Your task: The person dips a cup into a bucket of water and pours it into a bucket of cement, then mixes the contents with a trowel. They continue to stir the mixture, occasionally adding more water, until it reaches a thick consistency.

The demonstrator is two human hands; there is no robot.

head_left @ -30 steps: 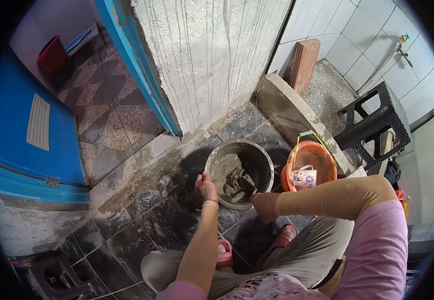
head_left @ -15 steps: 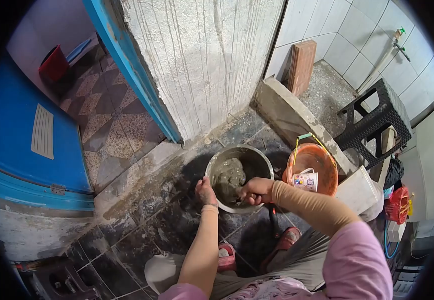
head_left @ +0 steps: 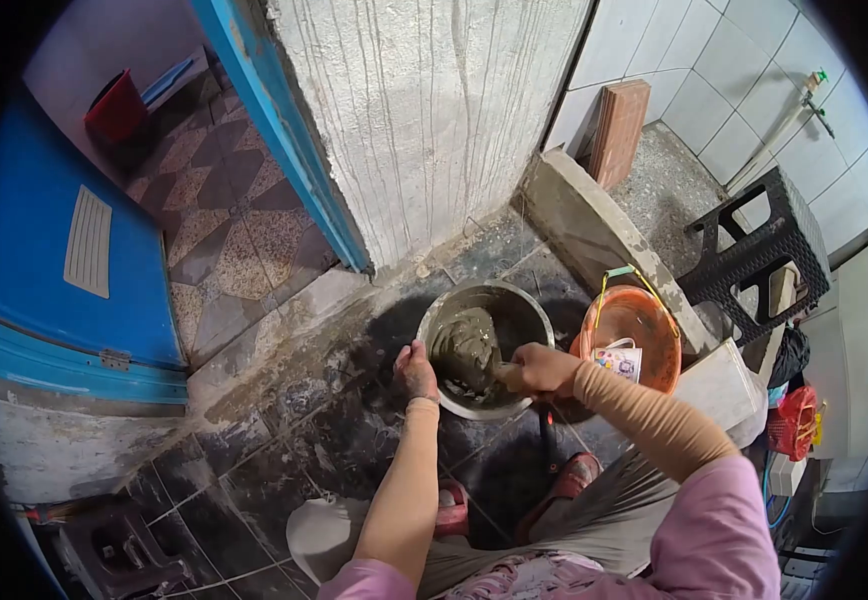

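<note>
Your left hand (head_left: 416, 371) is closed on the near-left rim of the pan (head_left: 529, 310), fingers curled over the edge; your right hand (head_left: 542, 368) is clenched around a tool handle at the pan's near-right side, and the tool's working end is buried in the mortar (head_left: 466, 345), so you cannot tell what kind of tool it is; the mortar is a grey wet mound heaped toward the left half of the pan, with the right inner wall showing bare and dark; the pan sits on the dark wet floor tiles (head_left: 284, 470) directly in front of your knees, your sandals (head_left: 572, 475) just below it; just right of the pan, almost touching, stands an orange bucket (head_left: 644, 320) with a printed mug (head_left: 621, 360) inside (your right forearm crosses its near edge); behind both runs a low concrete curb (head_left: 584, 225), and beyond that a brown board (head_left: 622, 125) leans on the white tiled wall; a black plastic stool (head_left: 759, 245) stands further right; a rough plastered wall (head_left: 424, 110) rises behind the pan, edged by a blue door frame (head_left: 284, 130); a blue door (head_left: 44, 250) fills the left.
</note>
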